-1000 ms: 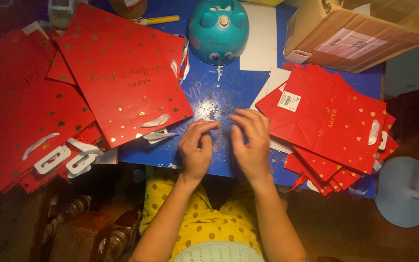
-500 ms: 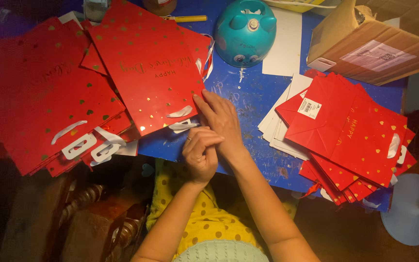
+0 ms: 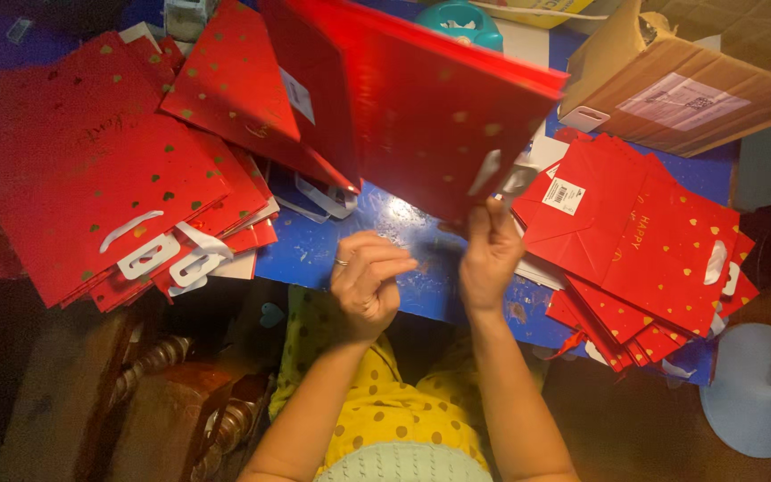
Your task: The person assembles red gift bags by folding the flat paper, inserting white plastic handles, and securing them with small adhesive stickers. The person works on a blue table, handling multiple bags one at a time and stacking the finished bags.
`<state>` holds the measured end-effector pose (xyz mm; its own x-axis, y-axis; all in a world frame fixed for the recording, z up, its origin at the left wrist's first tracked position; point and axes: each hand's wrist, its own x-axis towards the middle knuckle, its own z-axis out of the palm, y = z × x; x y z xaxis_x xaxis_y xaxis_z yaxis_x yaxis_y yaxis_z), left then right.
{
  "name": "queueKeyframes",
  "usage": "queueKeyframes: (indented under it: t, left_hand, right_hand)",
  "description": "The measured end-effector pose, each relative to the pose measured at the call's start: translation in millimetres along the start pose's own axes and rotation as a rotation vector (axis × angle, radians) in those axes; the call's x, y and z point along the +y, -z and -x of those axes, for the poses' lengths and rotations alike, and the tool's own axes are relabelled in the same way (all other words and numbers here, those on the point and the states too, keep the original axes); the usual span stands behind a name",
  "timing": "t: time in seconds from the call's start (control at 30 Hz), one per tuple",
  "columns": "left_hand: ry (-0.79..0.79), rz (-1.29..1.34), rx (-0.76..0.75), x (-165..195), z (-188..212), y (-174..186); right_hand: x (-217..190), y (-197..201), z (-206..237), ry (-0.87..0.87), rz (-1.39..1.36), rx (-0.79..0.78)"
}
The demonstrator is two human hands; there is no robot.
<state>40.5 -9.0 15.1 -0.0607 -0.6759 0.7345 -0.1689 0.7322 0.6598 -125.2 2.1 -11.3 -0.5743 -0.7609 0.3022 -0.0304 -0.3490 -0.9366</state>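
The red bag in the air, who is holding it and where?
The right hand holds the red gift bag by its near bottom edge. The left hand is curled shut, holding nothing visible.

Two bag stacks, one box

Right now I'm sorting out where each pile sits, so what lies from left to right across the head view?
Left pile of red bags → left hand → right hand → right pile of red bags → pale blue round stand.
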Motion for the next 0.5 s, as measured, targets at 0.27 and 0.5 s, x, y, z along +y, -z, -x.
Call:
queueKeyframes:
  t: [0.27, 0.5]
  left_hand:
    - [0.073, -0.04, -0.023, 3, -8, -13]
    - [0.251, -0.131, -0.186, -14, -13, -41]
  right_hand:
    - [-58, 63, 24, -0.19, 0.318, 0.06]
    - [-83, 52, 22, 0.346, 0.957, 0.006]
